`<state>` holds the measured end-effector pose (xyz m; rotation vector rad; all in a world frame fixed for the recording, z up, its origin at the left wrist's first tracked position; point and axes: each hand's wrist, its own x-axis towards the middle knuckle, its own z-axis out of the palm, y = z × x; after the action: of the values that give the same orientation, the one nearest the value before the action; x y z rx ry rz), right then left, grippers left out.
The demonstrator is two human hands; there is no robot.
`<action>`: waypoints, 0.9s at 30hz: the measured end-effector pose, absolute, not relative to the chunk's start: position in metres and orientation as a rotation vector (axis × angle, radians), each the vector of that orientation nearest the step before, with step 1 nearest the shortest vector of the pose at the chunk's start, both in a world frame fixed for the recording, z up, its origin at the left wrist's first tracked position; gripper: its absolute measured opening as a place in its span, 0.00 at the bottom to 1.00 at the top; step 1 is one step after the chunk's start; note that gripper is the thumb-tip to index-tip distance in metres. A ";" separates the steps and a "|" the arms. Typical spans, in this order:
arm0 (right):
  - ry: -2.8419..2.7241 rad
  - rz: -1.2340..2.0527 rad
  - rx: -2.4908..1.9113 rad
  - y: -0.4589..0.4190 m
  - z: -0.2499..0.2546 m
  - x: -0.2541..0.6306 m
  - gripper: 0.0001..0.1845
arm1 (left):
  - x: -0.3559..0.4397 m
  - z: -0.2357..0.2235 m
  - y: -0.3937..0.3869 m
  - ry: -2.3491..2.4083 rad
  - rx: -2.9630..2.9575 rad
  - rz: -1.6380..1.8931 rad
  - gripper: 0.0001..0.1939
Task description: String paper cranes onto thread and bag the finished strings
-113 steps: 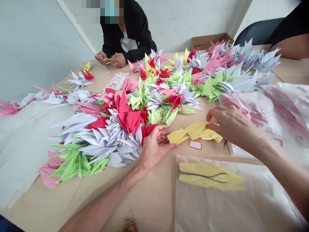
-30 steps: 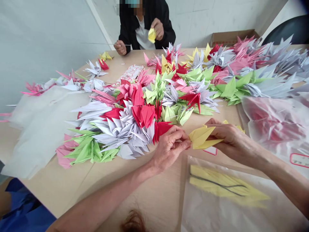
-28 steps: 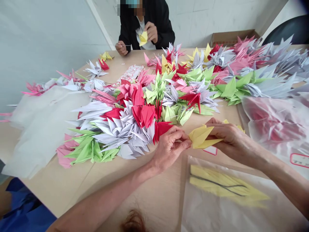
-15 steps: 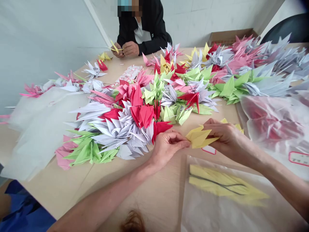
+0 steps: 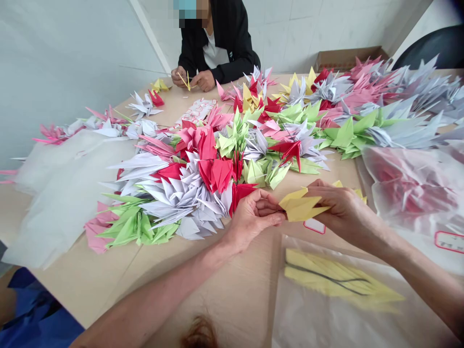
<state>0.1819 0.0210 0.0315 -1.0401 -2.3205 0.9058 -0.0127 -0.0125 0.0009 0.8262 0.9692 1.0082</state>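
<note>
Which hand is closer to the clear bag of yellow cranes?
Right hand: nearer, just past the far edge of the bag. Left hand: farther, beyond the bag's left corner.

Heaped paper cranes (image 5: pixel 188 198), cardboard box (image 5: pixel 348 59)

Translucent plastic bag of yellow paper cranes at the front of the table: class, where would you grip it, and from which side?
Pinch the translucent plastic bag in its bare film nearest the person, coming from that side and above. The yellow paper cranes lie flat in the upper part, so film below them is free of paper, and gripping there should spare their wings.
</note>
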 end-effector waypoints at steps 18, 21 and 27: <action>-2.341 0.898 -1.060 0.019 0.037 0.179 0.14 | -0.014 -0.001 -0.013 0.928 0.917 1.012 0.20; -2.348 0.853 -1.102 0.019 0.035 0.179 0.10 | -0.013 0.000 -0.014 0.911 0.959 1.023 0.22; -2.385 0.818 -1.124 0.018 0.030 0.179 0.09 | -0.010 0.004 -0.016 0.929 1.036 1.022 0.18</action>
<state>0.1789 0.0182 0.0299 -1.1241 -2.3852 0.8179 -0.0105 -0.0162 0.0042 1.0362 0.9294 1.0220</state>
